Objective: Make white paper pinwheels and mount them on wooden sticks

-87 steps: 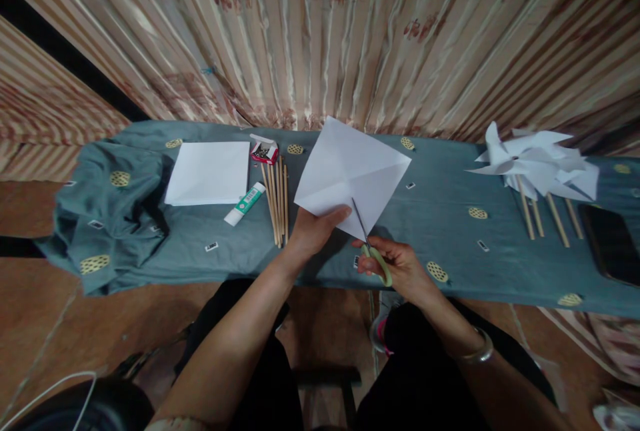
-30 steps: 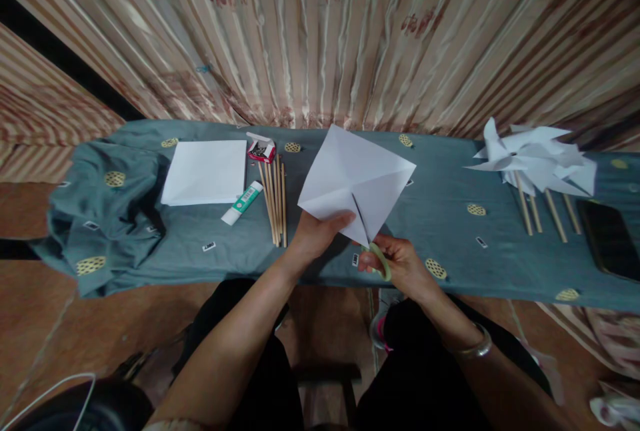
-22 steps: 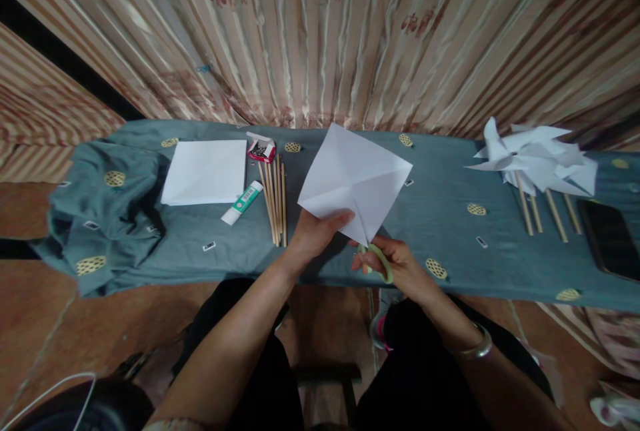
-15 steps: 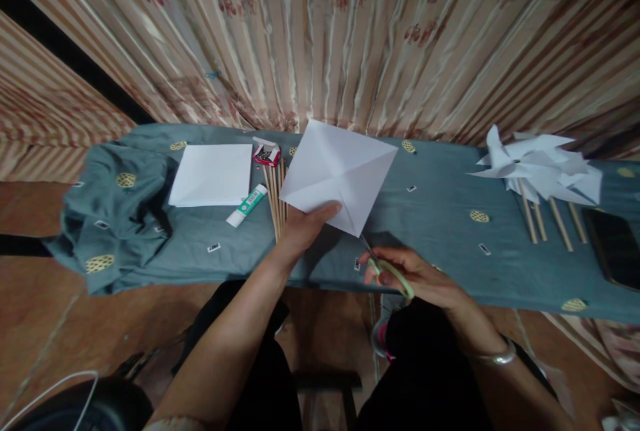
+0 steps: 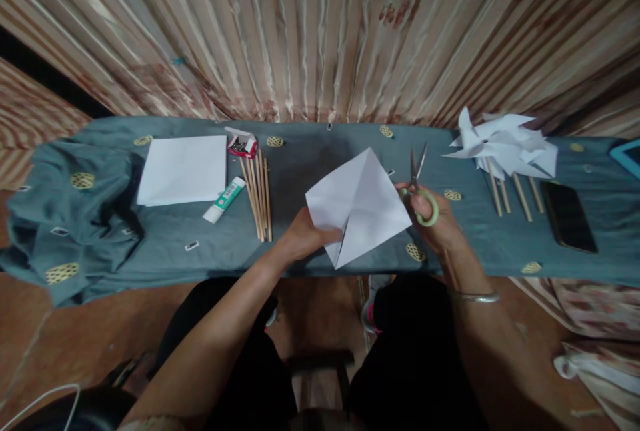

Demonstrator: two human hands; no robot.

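A white square sheet of paper [image 5: 367,201], creased along its diagonals, is pinched at its lower left side by my left hand [image 5: 310,236], thumb on top. A cut runs inward from the corner nearest me, beside that thumb. My right hand [image 5: 435,221] grips scissors [image 5: 417,181] with pale green handles; their blades point away from me and stand apart. The right fingers are close to the sheet's right corner; whether they touch it I cannot tell.
On the cloth-covered table [image 5: 290,171] lie a paper stack [image 5: 183,171], a glue stick [image 5: 224,200], a red box of small metal pins [image 5: 243,145] and several wooden sticks [image 5: 259,197]. Paper pinwheels [image 5: 505,144], a phone [image 5: 569,216] and a blue-edged object [image 5: 627,156] are at right.
The scissors have left the paper's near corner and moved up and right, blades now pointing away. The paper has turned and come lower, showing the cut. The view has shifted right.
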